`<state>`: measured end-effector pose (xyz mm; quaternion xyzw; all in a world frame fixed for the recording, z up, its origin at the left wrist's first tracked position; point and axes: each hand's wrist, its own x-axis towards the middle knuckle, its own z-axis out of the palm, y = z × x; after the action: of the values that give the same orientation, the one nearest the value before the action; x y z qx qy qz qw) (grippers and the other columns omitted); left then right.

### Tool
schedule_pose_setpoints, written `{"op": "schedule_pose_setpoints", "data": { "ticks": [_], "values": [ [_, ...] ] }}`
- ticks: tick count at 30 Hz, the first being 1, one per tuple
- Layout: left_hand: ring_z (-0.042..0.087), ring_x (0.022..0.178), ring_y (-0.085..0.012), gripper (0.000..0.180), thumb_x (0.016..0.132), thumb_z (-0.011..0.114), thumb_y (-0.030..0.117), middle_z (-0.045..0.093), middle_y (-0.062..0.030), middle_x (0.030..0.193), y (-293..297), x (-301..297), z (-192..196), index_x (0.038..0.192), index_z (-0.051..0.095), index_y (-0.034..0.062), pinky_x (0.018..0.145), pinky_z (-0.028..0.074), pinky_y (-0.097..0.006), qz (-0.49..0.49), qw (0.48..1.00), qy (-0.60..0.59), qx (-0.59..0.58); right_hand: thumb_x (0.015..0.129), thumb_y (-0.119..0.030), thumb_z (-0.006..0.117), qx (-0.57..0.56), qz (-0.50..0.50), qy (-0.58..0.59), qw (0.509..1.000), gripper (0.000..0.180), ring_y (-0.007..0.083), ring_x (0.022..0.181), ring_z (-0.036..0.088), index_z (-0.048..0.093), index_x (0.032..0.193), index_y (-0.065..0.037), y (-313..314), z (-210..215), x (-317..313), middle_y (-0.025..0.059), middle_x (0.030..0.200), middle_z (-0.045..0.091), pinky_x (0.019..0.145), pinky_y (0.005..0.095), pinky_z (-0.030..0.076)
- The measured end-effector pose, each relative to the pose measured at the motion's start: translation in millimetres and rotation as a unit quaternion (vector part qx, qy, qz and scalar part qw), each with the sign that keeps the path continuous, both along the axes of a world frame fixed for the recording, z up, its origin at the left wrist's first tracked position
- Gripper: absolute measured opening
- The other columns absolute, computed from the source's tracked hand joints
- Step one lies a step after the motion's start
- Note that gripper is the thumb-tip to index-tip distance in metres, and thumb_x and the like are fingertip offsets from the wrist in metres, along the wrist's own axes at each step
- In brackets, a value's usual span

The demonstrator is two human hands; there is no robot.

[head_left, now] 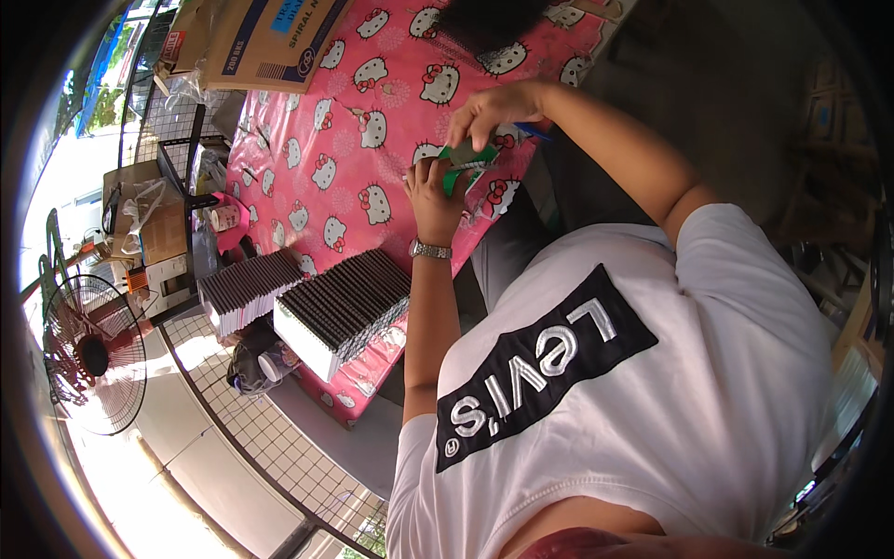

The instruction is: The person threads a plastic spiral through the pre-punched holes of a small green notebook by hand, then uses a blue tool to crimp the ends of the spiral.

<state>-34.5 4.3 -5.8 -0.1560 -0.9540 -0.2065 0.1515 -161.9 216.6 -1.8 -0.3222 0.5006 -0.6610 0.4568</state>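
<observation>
Two notebook stacks stand left of the left hand.

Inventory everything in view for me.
Green item: one, green, upper centre
Blue item: one, blue, right of green item
Spiral-bound stacks: two, black and white, table's lower left
Table cover: one, patterned pink, centre
Cardboard boxes: several, brown, left
Tub: one, pink, table's left edge
Fan: one, black, far left
Mesh item: one, black, top
Shirt: one, white, torso
Watch: one, silver, left wrist
Left hand: one, bare, on green item
Right hand: one, bare, over green item
</observation>
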Motion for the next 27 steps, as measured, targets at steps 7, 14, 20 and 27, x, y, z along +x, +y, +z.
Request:
{"op": "schedule_pose_setpoints", "data": {
  "ticks": [7,14,20,27],
  "values": [
    [0.053,0.096,-0.0353,0.043,0.076,0.08,0.023,0.06,-0.0129,0.099,1.7,2.6,-1.1,0.106,0.056,0.0038,0.085,0.042,-0.047,0.012,0.999,-0.014,0.029,0.076,-0.013,0.07,0.017,0.015,-0.041,0.999,0.039,0.0191,0.11,0.056,0.068,0.112,0.002,2.2,7.2,8.1,0.0084,0.119,0.06,0.095,0.0323,0.042],
    [0.053,0.099,-0.0371,0.041,0.076,0.079,0.018,0.06,-0.0146,0.101,-0.8,0.4,4.8,0.106,0.056,0.0037,0.087,0.043,-0.047,0.002,0.999,-0.034,0.029,0.078,-0.02,0.071,0.138,-0.069,0.241,0.958,0.038,0.014,0.091,0.063,0.069,0.11,0.0,-2.2,8.7,2.5,0.0058,0.099,0.07,0.083,0.0268,0.047],
    [0.054,0.104,-0.0361,0.035,0.078,0.076,0.015,0.059,-0.016,0.109,-31.3,-7.1,11.4,0.107,0.061,0.0037,0.09,0.044,-0.045,0.009,0.996,-0.074,0.044,0.079,-0.022,0.073,0.112,0.022,0.065,0.991,0.046,0.0154,0.109,0.055,0.065,0.119,0.0,-20.5,20.3,-6.0,0.0058,0.117,0.062,0.096,0.0301,0.041],
    [0.063,0.085,-0.0317,0.022,0.082,0.073,0.012,0.063,-0.0141,0.099,-35.9,-6.0,7.5,0.1,0.065,0.0037,0.072,0.05,-0.04,0.052,0.984,-0.127,0.114,0.085,-0.04,0.068,0.22,-0.184,0.514,0.808,0.035,0.0249,0.12,0.051,0.072,0.106,-0.013,-26.0,-2.5,-14.7,0.011,0.123,0.06,0.105,0.0392,0.037]
  ]
}}
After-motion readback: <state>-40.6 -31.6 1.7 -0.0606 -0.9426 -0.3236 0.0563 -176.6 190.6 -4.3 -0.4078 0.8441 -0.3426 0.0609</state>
